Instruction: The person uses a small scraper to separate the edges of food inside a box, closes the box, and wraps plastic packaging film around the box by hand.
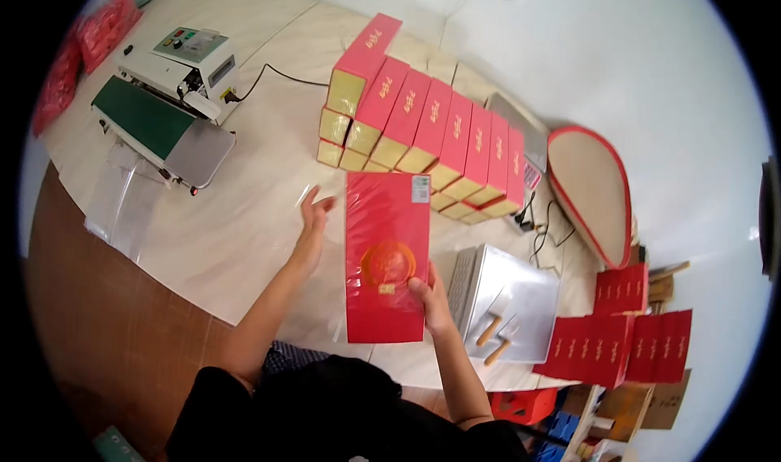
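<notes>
A red gift box (370, 218) in shiny clear wrap, with a round orange emblem and a small label in its upper right corner, is held up over the table. My right hand (433, 301) grips its lower right edge, with the thumb on the front; the fingers behind are hidden. To the left of the box, my left hand (311, 228) is raised and open, apart from it, with nothing in it. Just beyond the held box, stacked red-and-gold boxes (423, 120) stand in a slanting row, with one box (370, 51) lying on top at the far left end.
A sealing machine (175, 96) with a green belt stands at the left, its cable running across the table (268, 169). At the right are a metal tray (529, 299) with two wooden-handled tools, a red-rimmed round tray (590, 189) and more red boxes (590, 348).
</notes>
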`<state>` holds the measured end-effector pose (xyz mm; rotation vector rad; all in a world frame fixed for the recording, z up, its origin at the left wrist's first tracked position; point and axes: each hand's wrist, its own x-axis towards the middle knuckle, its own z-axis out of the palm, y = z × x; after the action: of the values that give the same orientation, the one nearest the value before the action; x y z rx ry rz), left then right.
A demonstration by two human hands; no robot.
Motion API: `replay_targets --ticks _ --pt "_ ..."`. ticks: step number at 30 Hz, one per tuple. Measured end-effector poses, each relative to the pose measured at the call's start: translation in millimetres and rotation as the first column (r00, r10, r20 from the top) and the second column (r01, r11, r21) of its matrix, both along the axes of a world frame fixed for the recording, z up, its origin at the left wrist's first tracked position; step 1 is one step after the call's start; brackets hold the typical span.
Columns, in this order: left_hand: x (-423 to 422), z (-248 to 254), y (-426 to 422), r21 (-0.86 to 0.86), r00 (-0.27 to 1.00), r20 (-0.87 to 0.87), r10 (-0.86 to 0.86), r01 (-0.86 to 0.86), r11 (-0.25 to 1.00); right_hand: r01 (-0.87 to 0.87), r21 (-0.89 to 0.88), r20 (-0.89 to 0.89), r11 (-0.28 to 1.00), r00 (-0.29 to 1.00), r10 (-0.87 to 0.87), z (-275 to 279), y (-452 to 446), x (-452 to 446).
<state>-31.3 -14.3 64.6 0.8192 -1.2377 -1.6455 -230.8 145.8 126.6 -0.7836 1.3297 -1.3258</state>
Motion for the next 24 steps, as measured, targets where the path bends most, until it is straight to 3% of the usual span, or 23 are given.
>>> replay_targets --ticks 1,2,3,4,6,9,11,13,14,16,17,19,22,24 --pt "7.2 -31.5 -1.9 -0.130 0.973 0.191 0.127 -0.103 0.986 0.053 -0.004 0.020 0.999 0.998 -0.053 4.3 -11.2 -6.9" --pt "21.0 -70.2 -2.4 -0.273 0.870 0.410 0.275 -0.171 0.947 0.036 -0.010 -0.001 0.999 0.999 -0.036 14.3 -27.7 -15.3" --pt "39.6 -107.9 1.1 -0.417 0.696 0.579 0.425 -0.195 0.888 0.099 -0.032 -0.017 0.995 0.995 -0.100 26.9 -46.4 -26.5" --pt "61.4 -140.6 10.2 -0.422 0.553 0.687 0.471 -0.224 0.878 0.165 -0.058 -0.030 0.985 0.986 -0.167 39.3 -66.5 -37.8" --pt "105.1 -180.8 33.1 -0.489 0.305 0.787 0.537 -0.224 0.843 0.180 -0.084 -0.254 0.980 0.947 -0.195 62.2 -110.7 -61.3" --pt "156.9 -221.4 57.8 -0.579 0.149 0.781 0.606 -0.189 0.793 0.195 -0.073 -0.401 0.978 0.892 -0.208 88.5 -185.8 -77.5" --pt "165.0 -206.9 59.3 -0.515 0.157 0.828 0.538 -0.163 0.841 0.154 -0.137 -0.667 0.978 0.716 -0.207 66.7 -249.3 -109.7" --pt "166.8 -201.4 58.9 -0.464 0.137 0.869 0.476 -0.113 0.879 0.197 -0.089 -0.865 0.976 0.471 -0.174 85.9 -296.1 -96.6" --pt "167.1 -199.5 60.0 -0.456 0.136 0.872 0.471 -0.126 0.881 0.186 -0.082 -0.869 0.979 0.468 -0.162 94.9 -315.0 -86.3" --pt "168.9 -191.4 59.8 -0.374 0.151 0.910 0.387 -0.109 0.921 0.296 0.022 -0.969 0.955 0.240 -0.052 104.7 -351.0 -63.5" --pt "169.4 -190.2 58.7 -0.362 0.140 0.915 0.378 -0.124 0.924 0.279 0.035 -0.969 0.960 0.245 -0.036 100.0 -367.0 -56.2" --pt "169.3 -189.6 58.7 -0.388 0.150 0.904 0.399 -0.099 0.916 0.326 0.084 -0.995 0.942 0.073 0.064 84.9 -391.4 -49.0" --pt "165.0 -182.6 59.2 -0.385 0.131 0.908 0.398 -0.109 0.916 0.228 0.105 -0.990 0.968 0.111 0.081 77.6 -398.2 -38.7" --pt "164.8 -183.6 59.4 -0.397 0.118 0.906 0.406 -0.097 0.913 0.266 0.140 -0.990 0.954 0.070 0.126 76.1 -389.7 -32.9"
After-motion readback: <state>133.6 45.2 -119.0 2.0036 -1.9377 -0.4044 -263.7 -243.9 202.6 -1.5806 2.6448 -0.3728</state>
